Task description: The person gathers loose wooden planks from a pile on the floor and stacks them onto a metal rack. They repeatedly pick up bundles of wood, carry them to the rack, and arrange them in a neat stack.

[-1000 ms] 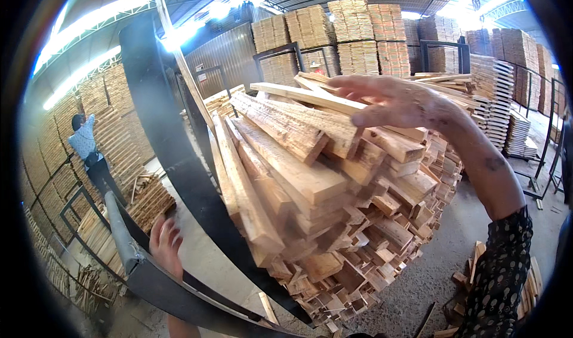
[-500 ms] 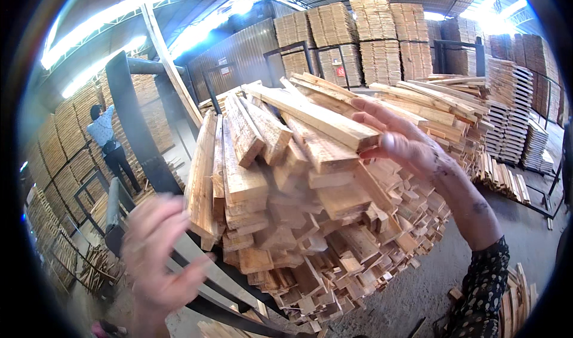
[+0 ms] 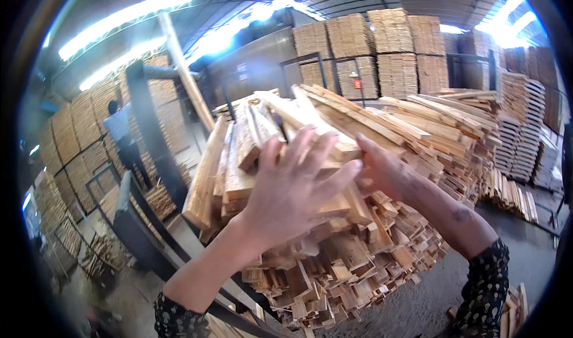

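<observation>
A large stack of wooden planks fills the middle of the view, its cut ends facing me. Across the top lies one pale plank, slanting down toward my right hand. That right hand is closed at the plank's near end, with its fingers partly hidden. In front of the stack, my left hand is open, fingers spread and slightly blurred, reaching toward the same plank end. It covers part of the plank and several boards below. Whether its fingertips touch the wood I cannot tell.
Dark metal frame posts stand left of the stack. A second plank pile lies to the right. Tall lumber stacks line the back. A person stands by lumber at far left. Loose boards lie at lower right.
My left hand has moved right and up, from beside the metal frame to in front of the planks. My right hand has closed at the plank's end. The view has shifted slightly.
</observation>
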Motion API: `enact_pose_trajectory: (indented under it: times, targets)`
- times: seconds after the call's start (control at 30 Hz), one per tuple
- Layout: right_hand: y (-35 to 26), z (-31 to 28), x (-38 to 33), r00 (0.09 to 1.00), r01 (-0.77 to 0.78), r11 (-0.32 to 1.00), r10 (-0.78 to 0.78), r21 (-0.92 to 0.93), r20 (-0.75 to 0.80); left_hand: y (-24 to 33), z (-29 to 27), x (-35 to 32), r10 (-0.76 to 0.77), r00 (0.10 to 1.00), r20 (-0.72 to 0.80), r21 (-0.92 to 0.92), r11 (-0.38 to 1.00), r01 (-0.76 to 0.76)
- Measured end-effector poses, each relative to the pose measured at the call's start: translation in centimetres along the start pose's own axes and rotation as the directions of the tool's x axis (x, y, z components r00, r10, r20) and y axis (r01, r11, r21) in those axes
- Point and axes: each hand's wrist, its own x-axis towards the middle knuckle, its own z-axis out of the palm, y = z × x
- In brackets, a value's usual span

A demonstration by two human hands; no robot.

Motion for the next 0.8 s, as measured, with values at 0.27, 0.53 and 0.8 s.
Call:
enact_pose_trajectory:
  times: [0.27,0.53,0.8]
  targets:
    - [-1.4,-0.6,0.1,0.999,0.038,0.996,-0.036,0.079,-0.02,0.3,0.7,0.7,0.041,0.999,0.02,-0.219,0.975,-0.036]
    - [-6.8,0.9,1.6,0.949,0.231,0.919,-0.141,0.319,-0.282,1.2,2.4,1.9,-0.128,0.985,-0.116,-0.211,0.972,0.102]
    - [-5.9,-1.2,-0.5,0.897,0.439,0.673,-0.286,0.595,-0.338,2.1,-1.1,-2.7,-0.121,0.986,0.111,-0.419,0.894,0.157]
